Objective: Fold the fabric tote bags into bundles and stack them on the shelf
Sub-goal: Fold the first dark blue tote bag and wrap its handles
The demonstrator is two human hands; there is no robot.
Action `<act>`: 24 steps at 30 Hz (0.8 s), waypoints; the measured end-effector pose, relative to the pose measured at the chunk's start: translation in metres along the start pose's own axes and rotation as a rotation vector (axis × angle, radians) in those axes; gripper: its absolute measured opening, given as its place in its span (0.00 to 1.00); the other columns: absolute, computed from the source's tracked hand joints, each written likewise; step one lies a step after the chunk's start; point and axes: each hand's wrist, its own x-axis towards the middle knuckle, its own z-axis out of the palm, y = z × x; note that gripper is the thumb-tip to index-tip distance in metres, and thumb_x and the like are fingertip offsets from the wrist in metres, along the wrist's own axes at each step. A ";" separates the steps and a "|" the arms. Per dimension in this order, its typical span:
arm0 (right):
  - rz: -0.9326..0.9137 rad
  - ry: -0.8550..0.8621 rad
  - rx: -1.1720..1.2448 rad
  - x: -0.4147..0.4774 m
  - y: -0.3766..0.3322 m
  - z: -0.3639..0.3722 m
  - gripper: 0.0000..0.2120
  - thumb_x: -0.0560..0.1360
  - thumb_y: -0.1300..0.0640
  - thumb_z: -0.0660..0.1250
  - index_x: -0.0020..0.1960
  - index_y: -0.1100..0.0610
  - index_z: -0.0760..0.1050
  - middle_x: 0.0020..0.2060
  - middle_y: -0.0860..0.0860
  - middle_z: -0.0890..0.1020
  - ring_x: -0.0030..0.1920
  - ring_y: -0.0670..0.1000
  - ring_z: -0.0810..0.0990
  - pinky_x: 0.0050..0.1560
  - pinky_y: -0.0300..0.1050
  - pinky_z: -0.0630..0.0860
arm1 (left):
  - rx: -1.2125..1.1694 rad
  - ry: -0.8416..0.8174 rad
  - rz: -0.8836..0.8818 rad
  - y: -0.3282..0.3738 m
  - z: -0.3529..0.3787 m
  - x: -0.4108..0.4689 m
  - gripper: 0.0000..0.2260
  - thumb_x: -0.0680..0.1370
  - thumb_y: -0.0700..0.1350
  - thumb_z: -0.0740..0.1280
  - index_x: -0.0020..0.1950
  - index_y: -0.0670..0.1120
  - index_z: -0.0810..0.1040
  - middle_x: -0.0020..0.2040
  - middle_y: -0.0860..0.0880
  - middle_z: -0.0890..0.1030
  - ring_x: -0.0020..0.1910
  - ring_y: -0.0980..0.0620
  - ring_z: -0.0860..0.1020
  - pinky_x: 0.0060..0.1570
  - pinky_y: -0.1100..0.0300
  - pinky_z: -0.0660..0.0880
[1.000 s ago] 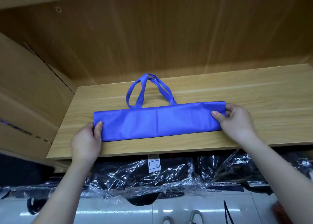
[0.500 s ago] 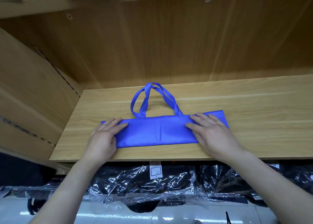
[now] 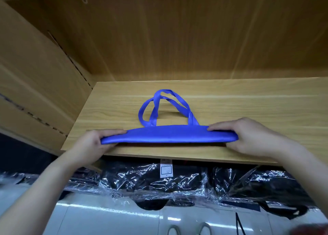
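A blue fabric tote bag (image 3: 168,134), folded into a long narrow strip, is lifted at its near edge off the wooden shelf board (image 3: 248,107). Its two looped handles (image 3: 165,107) lie on the board behind it. My left hand (image 3: 94,144) grips the strip's left end, fingers on top and thumb beneath. My right hand (image 3: 248,137) grips the right end the same way. The near fold faces me, so the strip's top surface is mostly hidden.
The shelf has a wooden back panel (image 3: 177,36) and a left side wall (image 3: 35,71). Below the board's front edge lie black items in clear plastic wrap (image 3: 159,179) with a white tag (image 3: 166,169). A white glossy surface (image 3: 115,217) is lowest in view.
Both hands went from lying flat on top of the strip to gripping its ends. The strip's near edge has risen off the board and it looks narrower.
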 end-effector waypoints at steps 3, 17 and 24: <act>0.014 0.029 0.124 0.004 0.006 -0.007 0.20 0.73 0.55 0.71 0.57 0.33 0.77 0.52 0.33 0.81 0.53 0.39 0.79 0.58 0.39 0.73 | -0.187 0.057 -0.061 0.011 -0.009 0.001 0.20 0.75 0.36 0.71 0.42 0.64 0.83 0.37 0.66 0.83 0.35 0.66 0.78 0.36 0.79 0.69; -0.206 0.425 -0.424 0.035 -0.049 0.042 0.31 0.65 0.47 0.75 0.66 0.48 0.74 0.64 0.52 0.78 0.62 0.55 0.78 0.55 0.55 0.74 | 0.830 -0.025 0.304 0.086 0.059 -0.045 0.28 0.40 0.36 0.76 0.39 0.46 0.80 0.21 0.50 0.70 0.13 0.48 0.67 0.22 0.67 0.52; -0.177 0.270 -0.001 0.030 -0.063 0.067 0.22 0.74 0.54 0.56 0.66 0.49 0.76 0.65 0.47 0.78 0.67 0.48 0.74 0.66 0.45 0.70 | 0.129 -0.401 0.161 0.117 0.026 -0.056 0.41 0.67 0.58 0.76 0.74 0.65 0.57 0.65 0.66 0.72 0.61 0.68 0.71 0.61 0.69 0.67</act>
